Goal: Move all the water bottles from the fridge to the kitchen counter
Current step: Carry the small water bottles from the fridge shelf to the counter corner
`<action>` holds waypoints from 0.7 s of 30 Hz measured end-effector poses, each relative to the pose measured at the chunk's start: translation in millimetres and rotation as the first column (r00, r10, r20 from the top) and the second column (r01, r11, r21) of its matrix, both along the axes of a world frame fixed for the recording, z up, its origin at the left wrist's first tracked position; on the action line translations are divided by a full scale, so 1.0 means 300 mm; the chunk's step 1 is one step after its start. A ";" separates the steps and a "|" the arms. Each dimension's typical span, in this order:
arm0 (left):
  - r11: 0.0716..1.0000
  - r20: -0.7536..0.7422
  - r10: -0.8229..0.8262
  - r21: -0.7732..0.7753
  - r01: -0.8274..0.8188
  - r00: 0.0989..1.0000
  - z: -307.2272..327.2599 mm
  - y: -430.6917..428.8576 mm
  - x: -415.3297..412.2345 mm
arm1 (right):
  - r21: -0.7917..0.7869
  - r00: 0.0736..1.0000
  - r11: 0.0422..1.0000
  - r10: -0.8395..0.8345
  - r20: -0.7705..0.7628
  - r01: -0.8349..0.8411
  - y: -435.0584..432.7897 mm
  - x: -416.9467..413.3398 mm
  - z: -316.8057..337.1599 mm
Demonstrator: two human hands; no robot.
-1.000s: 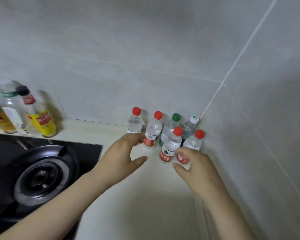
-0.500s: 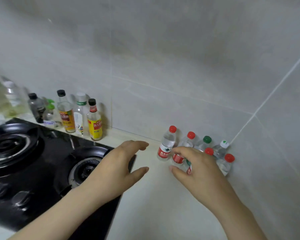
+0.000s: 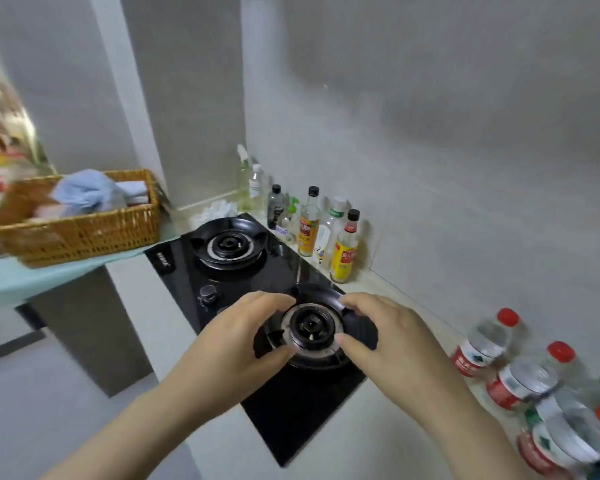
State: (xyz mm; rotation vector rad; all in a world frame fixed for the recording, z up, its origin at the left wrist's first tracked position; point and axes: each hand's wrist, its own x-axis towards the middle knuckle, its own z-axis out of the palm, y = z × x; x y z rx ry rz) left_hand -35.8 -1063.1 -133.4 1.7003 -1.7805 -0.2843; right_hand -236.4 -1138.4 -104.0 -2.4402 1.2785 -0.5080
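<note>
Both hands have come away from the water bottles point(image 3: 520, 379) since 0.5 s ago, and the view has swung left, so the cluster now sits at the lower right instead of ahead.

Left hand point(image 3: 243, 341) and right hand point(image 3: 388, 344): both empty, fingers loosely curved with the thumbs apart from them, held side by side above the near burner point(image 3: 312, 327) of the black stove point(image 3: 291, 403). Neither touches it, as far as can be seen.

Water bottles: upright on the pale counter point(image 3: 361, 445), close together beside the wall and right of the stove. At least 4 caps show, 3 red and 1 green; the frame edge cuts off the rest.

Also shown: condiment bottles point(image 3: 326, 233) along the wall behind the stove and a wicker basket point(image 3: 84, 233) on a lower surface to the left. A blurred, colourful area at the far left edge may be the fridge; this cannot be told.

Step in hand, as judged: the return trip for more bottles. To do it well, carry the hands clear of the burner grates and condiment bottles. Grip each bottle round its body, 1 per hand, then set it down on bare counter beside the cluster without nudging the standing ones. Check every fridge shelf before stopping.
</note>
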 end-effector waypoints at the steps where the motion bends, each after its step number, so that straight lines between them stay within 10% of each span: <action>1: 0.999 0.011 0.047 0.004 -0.047 0.999 0.003 0.037 0.032 | 0.000 0.999 0.999 0.042 0.010 -0.042 0.010 0.040 0.003; 21: 0.714 -0.062 0.691 -0.094 -0.694 0.720 0.154 0.948 0.656 | -0.212 0.705 0.687 0.709 -0.015 -0.696 0.571 0.984 0.186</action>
